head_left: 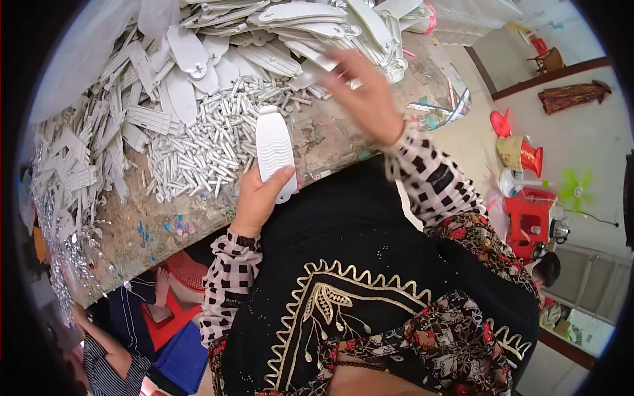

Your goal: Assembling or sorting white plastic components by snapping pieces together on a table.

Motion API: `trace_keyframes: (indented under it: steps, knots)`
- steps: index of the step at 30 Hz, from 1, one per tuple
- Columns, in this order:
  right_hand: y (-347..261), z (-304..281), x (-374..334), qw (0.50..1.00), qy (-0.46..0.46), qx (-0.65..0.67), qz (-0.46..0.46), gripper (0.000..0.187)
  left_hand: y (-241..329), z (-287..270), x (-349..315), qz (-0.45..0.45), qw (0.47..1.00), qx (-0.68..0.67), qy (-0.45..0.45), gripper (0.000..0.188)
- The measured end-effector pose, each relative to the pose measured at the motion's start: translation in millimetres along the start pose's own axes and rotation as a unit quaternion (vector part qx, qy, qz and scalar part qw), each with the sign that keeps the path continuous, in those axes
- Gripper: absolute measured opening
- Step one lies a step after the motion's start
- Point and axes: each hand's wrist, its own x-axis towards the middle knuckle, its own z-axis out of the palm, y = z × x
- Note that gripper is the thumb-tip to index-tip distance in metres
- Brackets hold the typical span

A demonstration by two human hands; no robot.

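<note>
Our left hand (261, 199), fingers curled, holds the white panel (275, 142) by the table (330, 140) edge, our blurred right hand (365, 96), grip unclear, near piled panels (304, 12): we judge this a fetching step, needing a clean pick.

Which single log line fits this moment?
left hand: holds ridged white piece | right hand: near flat white pieces, blurred, grip unclear | table: small white pegs in a heap
</note>
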Motion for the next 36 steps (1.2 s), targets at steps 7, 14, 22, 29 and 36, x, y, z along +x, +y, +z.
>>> trace_keyframes:
  steps: [7,14,22,29,36]
  knots:
    - [158.5,-57.6,11.6,0.935,0.233,-0.246,0.102,0.058,-0.7,3.4,1.0,0.023,0.999,0.024,-0.008,0.028]
    - [115.6,3.6,18.8,0.948,0.206,-0.220,0.099,0.062,-4.0,3.9,1.5,0.023,0.999,0.031,-0.007,0.032]
    - [109.9,22.5,17.1,0.958,0.151,-0.182,0.163,0.076,1.2,8.9,1.5,0.008,0.997,0.071,0.007,0.028]
    - [109.7,6.9,18.8,0.962,0.119,-0.170,0.177,0.072,-3.5,5.6,0.6,0.034,0.996,0.088,0.000,0.032]
    - [116.2,6.0,5.2,0.965,0.175,-0.108,0.161,0.072,-2.3,3.2,-1.8,0.033,0.995,0.094,0.007,0.026]
